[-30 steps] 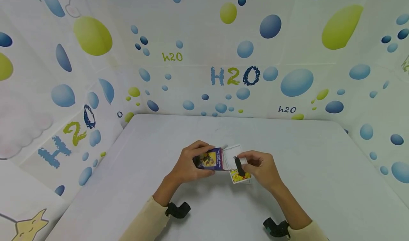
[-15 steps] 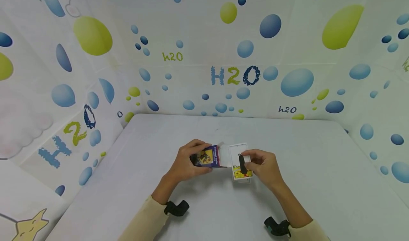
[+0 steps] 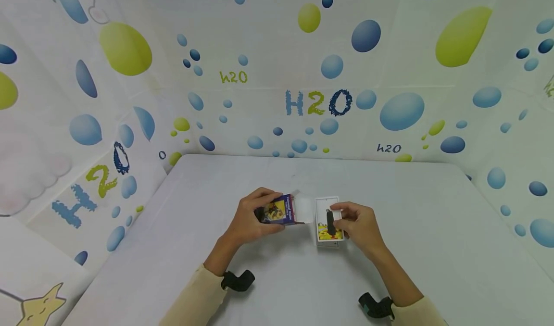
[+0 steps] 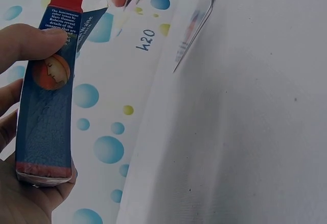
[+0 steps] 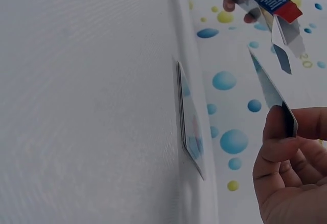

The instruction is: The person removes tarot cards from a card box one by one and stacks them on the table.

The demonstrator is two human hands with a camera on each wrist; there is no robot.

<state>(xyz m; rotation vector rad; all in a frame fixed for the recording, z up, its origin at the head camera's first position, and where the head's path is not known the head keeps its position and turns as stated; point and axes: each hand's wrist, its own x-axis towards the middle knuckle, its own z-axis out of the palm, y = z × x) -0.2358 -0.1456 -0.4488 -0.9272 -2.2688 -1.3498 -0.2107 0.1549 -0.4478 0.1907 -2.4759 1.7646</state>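
Left fingers (image 3: 260,199) around box (image 3: 278,211), long axis crosswise, flap (image 3: 304,210) rightward

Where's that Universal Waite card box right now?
In the head view, the Universal Waite card box is in the left hand, over the white table, left of the card that the right hand pinches.

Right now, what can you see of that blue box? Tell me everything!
The blue box looks like thin printed card, with red edging. A narrow side shows words and a round orange picture; the front, a colourful picture. Its end flaps are open towards the right hand. The left hand grips it above the table.
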